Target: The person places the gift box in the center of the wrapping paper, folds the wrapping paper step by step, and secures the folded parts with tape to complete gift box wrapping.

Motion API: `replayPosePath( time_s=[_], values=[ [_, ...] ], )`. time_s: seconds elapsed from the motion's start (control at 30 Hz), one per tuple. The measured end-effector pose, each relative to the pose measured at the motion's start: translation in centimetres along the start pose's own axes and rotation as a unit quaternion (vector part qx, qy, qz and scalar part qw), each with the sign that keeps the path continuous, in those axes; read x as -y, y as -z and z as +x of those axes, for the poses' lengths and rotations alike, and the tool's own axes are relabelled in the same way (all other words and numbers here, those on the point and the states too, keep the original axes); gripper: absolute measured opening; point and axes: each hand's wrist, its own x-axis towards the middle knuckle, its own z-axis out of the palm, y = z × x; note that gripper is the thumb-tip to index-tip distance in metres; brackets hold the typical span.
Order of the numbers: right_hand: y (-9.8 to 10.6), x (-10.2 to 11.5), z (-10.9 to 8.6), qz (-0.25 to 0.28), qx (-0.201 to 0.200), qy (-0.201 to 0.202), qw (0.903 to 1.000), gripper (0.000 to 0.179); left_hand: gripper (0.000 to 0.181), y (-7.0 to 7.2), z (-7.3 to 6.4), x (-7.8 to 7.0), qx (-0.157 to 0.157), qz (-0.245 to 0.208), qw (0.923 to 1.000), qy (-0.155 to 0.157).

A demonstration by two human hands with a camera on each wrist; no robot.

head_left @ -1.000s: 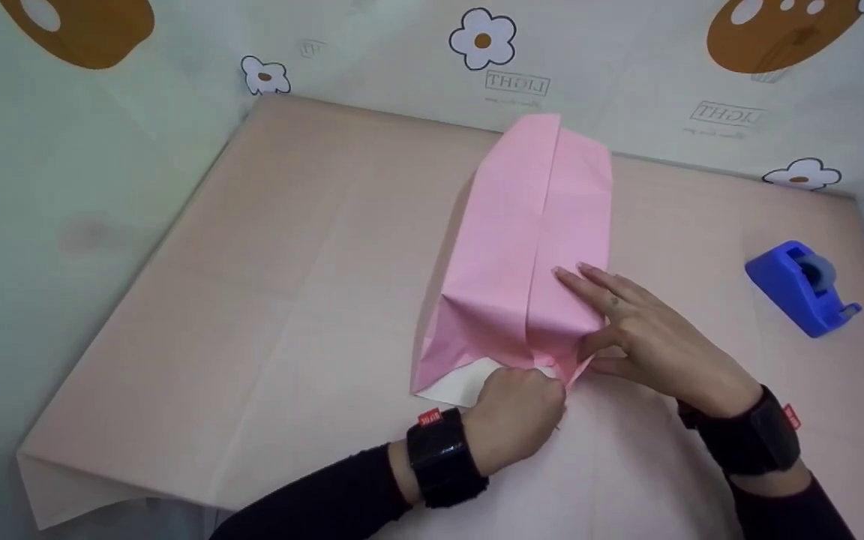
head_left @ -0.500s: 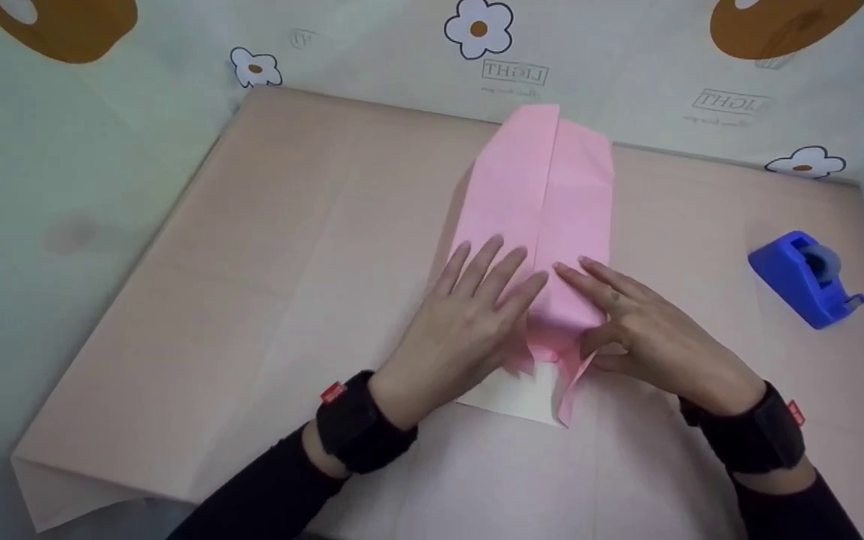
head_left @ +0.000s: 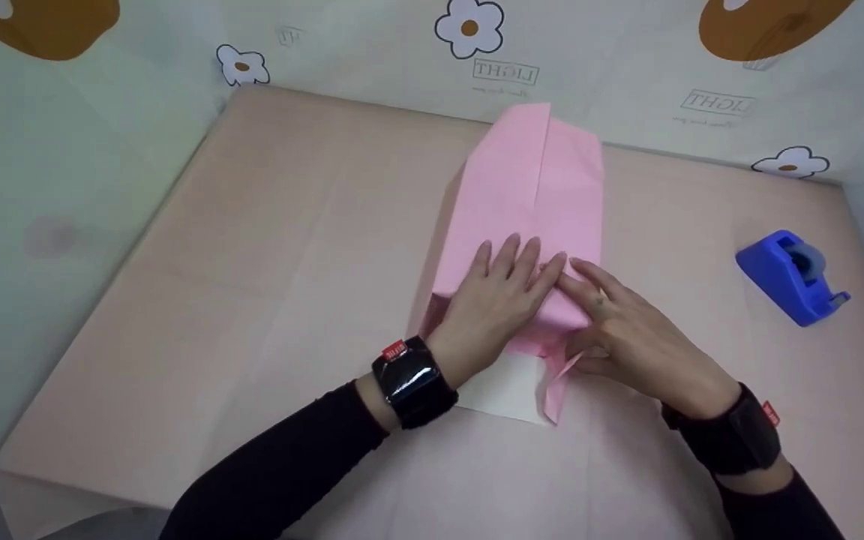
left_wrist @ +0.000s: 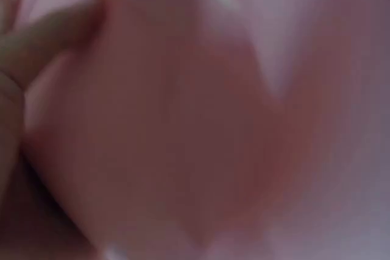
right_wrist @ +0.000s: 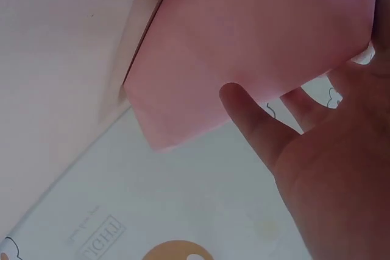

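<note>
A pink paper-wrapped parcel lies lengthwise on the table, with a long seam along its top. White shows at its near end, where a narrow pink flap hangs loose on the right. My left hand rests on the parcel's top with fingers stretched out, its index fingertip close to the right fingertips. My right hand touches the top with extended fingers, while its lower digits are by the near right corner and the flap. In the right wrist view a digit lies against the pink paper. The left wrist view is blurred.
A blue tape dispenser stands to the right on the table. The table has a pale pinkish cover, loose at the front left corner. Behind it hangs a flower-printed curtain.
My left hand has left the near end, where it was balled over the white part, and now lies spread on the parcel's top. My right hand keeps nearly the same place.
</note>
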Motion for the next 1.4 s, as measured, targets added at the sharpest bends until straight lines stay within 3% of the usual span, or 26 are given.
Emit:
replayPosePath(
  time_s=[0.2, 0.4, 0.5, 0.57, 0.6, 0.67, 0.77, 1.0, 1.2, 1.4],
  values=[
    [-0.4, 0.6, 0.2, -0.023, -0.01, -0.019, 0.9995, 0.022, 0.104, -0.4, -0.2, -0.7, -0.002, 0.03, 0.9994, 0.013],
    [-1.0, 1.0, 0.5, -0.038, -0.026, -0.012, 0.9989, 0.02, 0.111, -0.4, -1.8, -1.3, -0.049, 0.04, 0.9978, 0.024],
    [-1.1, 1.2, 0.6, -0.038, -0.028, -0.02, 0.9987, 0.021, 0.075, 0.1, -3.3, -2.1, -0.106, 0.024, 0.9929, 0.047],
    [-1.1, 1.3, 0.6, -0.035, -0.029, -0.032, 0.9984, 0.023, 0.04, 0.7, -4.3, -2.8, -0.131, -0.023, 0.9893, 0.06],
    [-1.1, 1.3, 0.5, -0.032, -0.03, -0.039, 0.9983, 0.023, 0.026, 0.9, -4.7, -3.1, -0.129, -0.064, 0.9875, 0.063],
    [-1.0, 1.4, 0.5, -0.028, -0.031, -0.048, 0.998, 0.022, 0.026, 1.2, -5.0, -3.7, -0.102, -0.144, 0.9821, 0.066],
    [-1.0, 1.4, 0.4, -0.028, -0.036, -0.045, 0.9979, 0.02, 0.036, 1.2, -5.0, -4.3, -0.037, -0.224, 0.9706, 0.08],
    [-1.1, 1.3, 0.2, -0.025, -0.049, -0.024, 0.9982, 0.021, 0.032, 0.5, -3.7, -5.4, 0.054, -0.294, 0.9495, 0.095],
    [-1.1, 1.2, 0.2, -0.033, -0.053, -0.02, 0.9978, 0.018, 0.057, 0.2, -3.4, -5.7, 0.123, -0.356, 0.9151, 0.142],
    [-1.1, 1.1, 0.3, -0.027, -0.049, -0.018, 0.9983, 0.021, 0.05, 0.0, -3.3, -5.0, 0.136, -0.453, 0.8665, 0.158]
  ],
)
